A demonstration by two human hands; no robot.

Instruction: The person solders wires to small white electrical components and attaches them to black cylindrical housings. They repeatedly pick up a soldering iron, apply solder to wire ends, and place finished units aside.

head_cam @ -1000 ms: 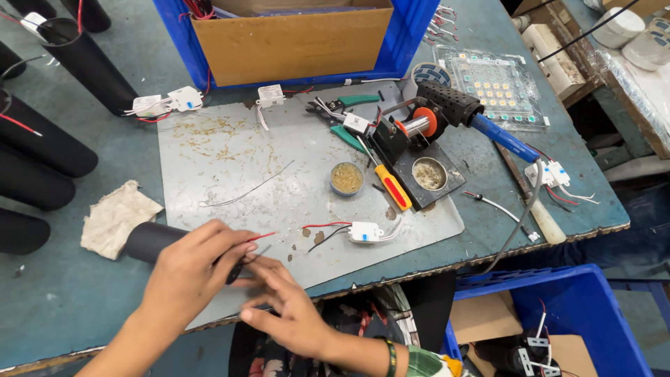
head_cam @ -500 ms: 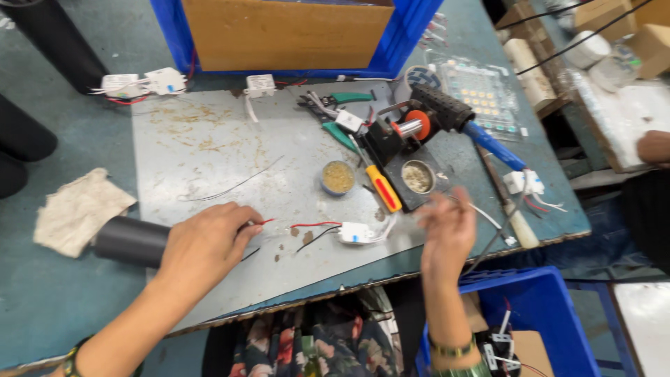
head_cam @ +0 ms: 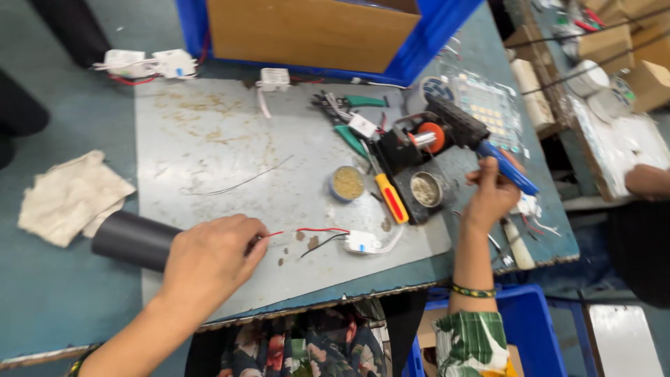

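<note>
Far left, on blue-green desk [head_cam: 63,300]: crumpled off-white rag [head_cam: 70,195], lying flat. Just right of rag: dark grey tube [head_cam: 132,241], on its side, far end hidden under left hand [head_cam: 213,258]. Left hand: curled down over tube end, fingers closed on it, red wire [head_cam: 272,234] emerging at fingertips. Grey metal sheet [head_cam: 209,139] underneath, stained, with loose thin wire [head_cam: 241,183] across its middle. Back edge: white connector modules [head_cam: 150,64] with wires, a further one [head_cam: 273,78] beside blue bin holding cardboard box [head_cam: 314,31]. Centre front: small white module [head_cam: 363,242] with red and black leads, near left hand, not touching. Behind it: round tin of brownish paste [head_cam: 347,183]; green-handled pliers [head_cam: 352,105]; yellow-and-red-handled tool [head_cam: 391,199]. Black stand [head_cam: 405,157] with orange spool [head_cam: 431,137] and round metal cup [head_cam: 424,188]. Right: blue-handled soldering iron [head_cam: 513,167] lying in stand. Right hand [head_cam: 492,195]: raised, fingers wrapped loosely around blue handle, beaded band at wrist. Below desk edge: blue crate [head_cam: 537,328]. Far right: another person's arm [head_cam: 649,181] at adjoining bench.
</note>
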